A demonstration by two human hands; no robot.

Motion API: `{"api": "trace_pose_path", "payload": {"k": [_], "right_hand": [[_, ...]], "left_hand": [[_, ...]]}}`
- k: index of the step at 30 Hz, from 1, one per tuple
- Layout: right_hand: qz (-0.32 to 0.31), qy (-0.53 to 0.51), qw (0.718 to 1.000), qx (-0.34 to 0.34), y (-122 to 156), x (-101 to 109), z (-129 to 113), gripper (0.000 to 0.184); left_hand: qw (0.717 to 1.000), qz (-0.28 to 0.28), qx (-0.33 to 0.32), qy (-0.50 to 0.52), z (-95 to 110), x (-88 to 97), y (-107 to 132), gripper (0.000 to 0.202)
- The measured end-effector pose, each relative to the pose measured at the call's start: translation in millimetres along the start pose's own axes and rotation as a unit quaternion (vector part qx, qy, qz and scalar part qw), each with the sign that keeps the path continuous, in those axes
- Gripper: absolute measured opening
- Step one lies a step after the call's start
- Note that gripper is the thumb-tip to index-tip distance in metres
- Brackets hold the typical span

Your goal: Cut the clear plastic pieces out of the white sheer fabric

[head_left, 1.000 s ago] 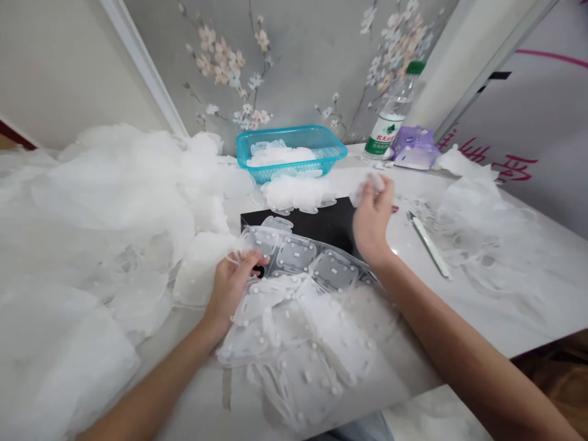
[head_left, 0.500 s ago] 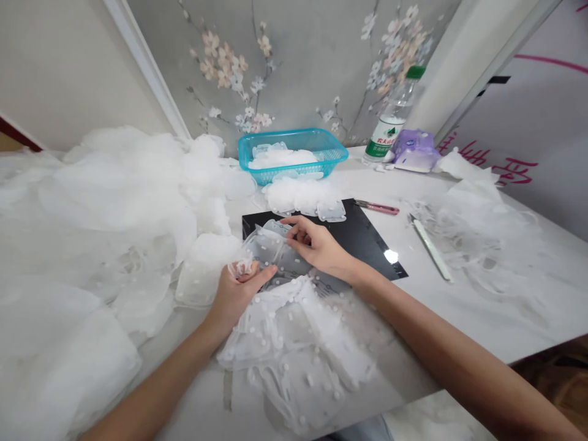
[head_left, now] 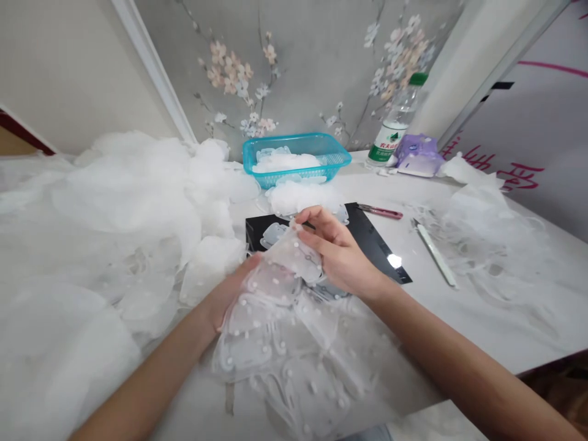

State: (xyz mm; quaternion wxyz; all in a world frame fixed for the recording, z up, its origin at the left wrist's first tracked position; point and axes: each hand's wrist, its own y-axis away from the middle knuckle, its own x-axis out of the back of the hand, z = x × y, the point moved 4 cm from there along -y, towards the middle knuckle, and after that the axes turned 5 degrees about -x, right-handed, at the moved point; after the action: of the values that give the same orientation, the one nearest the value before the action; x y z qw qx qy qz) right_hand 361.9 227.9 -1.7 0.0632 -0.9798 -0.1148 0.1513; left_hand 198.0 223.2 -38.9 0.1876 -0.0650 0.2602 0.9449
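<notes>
A translucent white moulded sheet (head_left: 275, 318) with raised dots and pad shapes lies over the near table edge and is lifted at its far end. My right hand (head_left: 337, 254) pinches that raised far corner between thumb and fingers, above a black mat (head_left: 372, 236). My left hand (head_left: 225, 294) is under the sheet's left side, mostly hidden by it, gripping the sheet from below. Small cut-out pads (head_left: 301, 196) are heaped at the mat's far edge.
A teal basket (head_left: 340, 156) of cut pads stands at the back. A big pile of white film scrap (head_left: 105, 214) fills the left. A pink cutter (head_left: 381, 212), a white tool (head_left: 436, 254), a bottle (head_left: 395, 122), a purple pack (head_left: 418, 153) and more scrap (head_left: 482, 226) are on the right.
My right hand came back from the far pile to the sheet, took its far corner and lifted it. My left hand slid under the sheet's left side.
</notes>
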Motion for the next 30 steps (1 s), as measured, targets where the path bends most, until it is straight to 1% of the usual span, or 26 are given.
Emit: {"api": "trace_pose_path", "payload": {"k": [2,3,5,7,9,11,13,14,15,16,17,19,20,21,23,25,26,27,28,30], "right_hand": [[-0.015,0.051,0.999,-0.005,-1,-1,4,0.010],[-0.018,0.090,0.996,0.004,-1,-1,5,0.011],[-0.010,0.179,0.982,0.050,-1,-2,4,0.013],[-0.006,0.269,0.957,0.105,0,-4,4,0.017],[-0.010,0.344,0.930,0.125,1,-7,7,0.022],[0.004,0.407,0.902,0.143,3,-9,8,0.027],[0.030,0.463,0.863,0.200,7,-11,2,0.030],[0.026,0.486,0.841,0.236,10,-13,-2,0.030],[0.007,0.499,0.823,0.269,12,-17,-6,0.028],[-0.025,0.504,0.812,0.294,14,-21,-8,0.025],[-0.063,0.502,0.807,0.304,15,-24,-10,0.020],[-0.122,0.502,0.806,0.289,15,-29,-8,0.016],[-0.130,0.509,0.805,0.274,14,-29,-6,0.018],[-0.126,0.521,0.804,0.257,13,-29,-4,0.019],[-0.095,0.544,0.804,0.221,10,-25,1,0.022],[-0.065,0.555,0.806,0.196,8,-20,3,0.025],[-0.062,0.564,0.801,0.190,7,-18,3,0.026],[-0.069,0.580,0.789,0.193,7,-17,3,0.027],[-0.079,0.601,0.768,0.206,8,-17,2,0.027],[-0.096,0.647,0.713,0.252,9,-18,0,0.027]], "left_hand": [[0.999,-0.006,0.032,0.043,-6,-0.7,0,0.047],[0.998,0.005,0.025,0.059,-7,-0.1,-1,0.047],[0.996,0.042,-0.025,0.074,-7,2.0,-4,0.046],[0.992,0.070,-0.078,0.072,-4,3.5,-7,0.044],[0.986,0.092,-0.127,0.051,0,4.3,-8,0.043],[0.980,0.105,-0.167,0.022,3,3.6,-6,0.041],[0.975,0.113,-0.191,-0.010,5,2.1,-3,0.037],[0.973,0.119,-0.196,-0.030,6,1.6,-2,0.034],[0.971,0.124,-0.197,-0.052,6,1.3,0,0.032],[0.970,0.127,-0.196,-0.073,6,1.0,1,0.031],[0.968,0.127,-0.195,-0.092,6,1.0,1,0.031],[0.965,0.132,-0.199,-0.112,6,1.9,1,0.032],[0.963,0.138,-0.203,-0.109,7,2.9,1,0.031],[0.962,0.147,-0.209,-0.099,7,4.0,1,0.031],[0.964,0.152,-0.208,-0.069,6,5.1,2,0.032],[0.970,0.140,-0.188,-0.056,4,4.1,2,0.034],[0.972,0.137,-0.180,-0.061,3,3.8,2,0.035],[0.972,0.142,-0.174,-0.071,3,4.1,2,0.036],[0.969,0.152,-0.173,-0.086,3,4.9,3,0.037],[0.964,0.162,-0.176,-0.116,5,6.2,3,0.039]]}}
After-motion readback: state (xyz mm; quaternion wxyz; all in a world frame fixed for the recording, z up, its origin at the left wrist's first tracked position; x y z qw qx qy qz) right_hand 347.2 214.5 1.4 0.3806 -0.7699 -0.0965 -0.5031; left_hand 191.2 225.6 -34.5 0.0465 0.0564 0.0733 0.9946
